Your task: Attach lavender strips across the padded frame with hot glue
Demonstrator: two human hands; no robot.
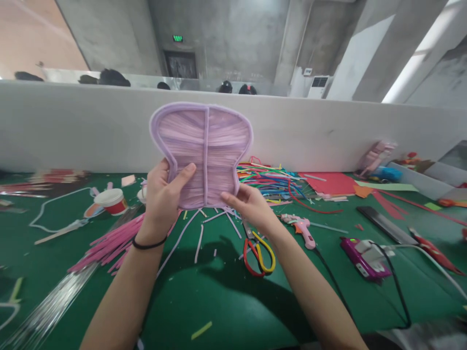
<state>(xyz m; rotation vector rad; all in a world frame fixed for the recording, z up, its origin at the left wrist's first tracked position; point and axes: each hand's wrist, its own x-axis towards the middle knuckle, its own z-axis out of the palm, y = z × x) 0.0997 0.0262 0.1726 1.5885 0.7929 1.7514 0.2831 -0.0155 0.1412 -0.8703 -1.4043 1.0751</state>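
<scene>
Between my two hands I hold up a lilac wing-shaped piece made of pipe cleaners (pixel 222 141), with a thick fuzzy rim and a rib down its middle. My left hand (pixel 166 187) grips its lower left side, thumb flat on the front face. My right hand (pixel 251 204) pinches the lower right corner between thumb and fingers. The piece is upright above the table, its back hidden from me. Below it, scissors (pixel 260 257) with red and yellow handles lie on the green table (pixel 219 311), among lilac pipe cleaner offcuts (pixel 199 243).
Pink pipe cleaners (pixel 113 243) and clear-wrapped strips (pixel 54 306) lie at left, near a white-lidded cup (pixel 111 201). Multicoloured pipe cleaners (pixel 270 180) are heaped behind. To the right are a pink glue gun (pixel 302 228) and a purple power strip (pixel 365 262) with cables. A white partition (pixel 73 126) stands behind.
</scene>
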